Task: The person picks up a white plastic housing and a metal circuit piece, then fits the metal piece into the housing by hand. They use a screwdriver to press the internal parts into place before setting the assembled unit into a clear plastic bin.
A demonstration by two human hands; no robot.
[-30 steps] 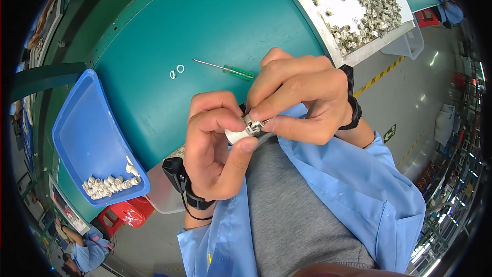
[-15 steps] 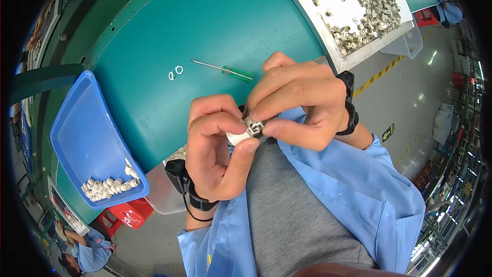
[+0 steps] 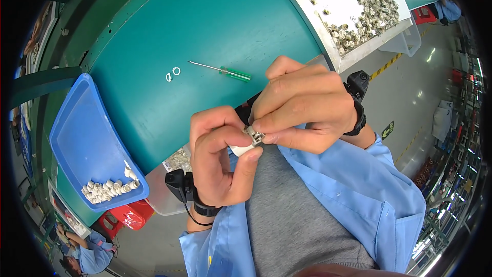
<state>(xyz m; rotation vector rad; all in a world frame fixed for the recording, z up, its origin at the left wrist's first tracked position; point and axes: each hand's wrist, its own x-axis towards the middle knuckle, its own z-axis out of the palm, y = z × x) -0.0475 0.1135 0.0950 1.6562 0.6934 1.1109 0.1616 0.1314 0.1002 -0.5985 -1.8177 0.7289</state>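
Between thumb and bent fingers, my left hand (image 3: 220, 156) holds a small white cylindrical fitting (image 3: 241, 150) near my chest. At its open end sits an insert of grey metal and pale plastic (image 3: 256, 136). My right hand (image 3: 307, 105) is closed, its thumb and index fingertip pinching at that insert; the fingertips hide part of it. Just beyond the hands on the green table lies a screwdriver (image 3: 234, 74) with a green handle, its shaft pointing left. Left of its tip are two thin white rings, an upper ring (image 3: 176, 71) and a lower ring (image 3: 168, 77).
A blue tray (image 3: 95, 123) at the left holds several white fittings (image 3: 110, 190) at its near end. At the upper right, a metal-edged tray (image 3: 335, 61) carries many small metal-and-white parts (image 3: 371, 7). A red stool (image 3: 132, 214) stands below the blue tray; other people sit farther off.
Both hands have shifted slightly toward my body and to the right with the fitting. My right thumb has come in closer against the insert.
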